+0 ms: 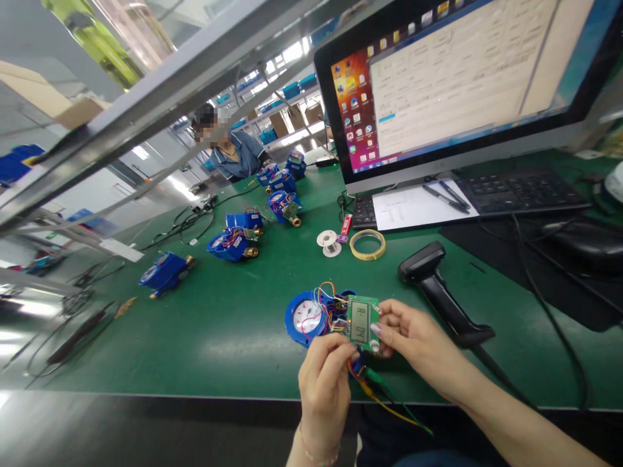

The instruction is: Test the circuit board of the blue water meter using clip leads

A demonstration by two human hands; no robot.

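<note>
A blue water meter (306, 318) with a white dial lies on the green bench mat (219, 337) near the front edge. Coloured wires run from it to a green circuit board with a grey LCD (363, 321). My right hand (413, 337) pinches the board's right edge. My left hand (326, 379) grips the board's lower left corner, where clip leads (384, 399) in yellow and green trail off toward me.
A black barcode scanner (442, 292) lies just right of my hands. A tape roll (368, 244), solder spool (329, 242), keyboard (516, 191) with paper and pens, and monitor (462, 78) stand behind. Several more blue meters (233, 243) line the left. A co-worker (233, 152) sits far back.
</note>
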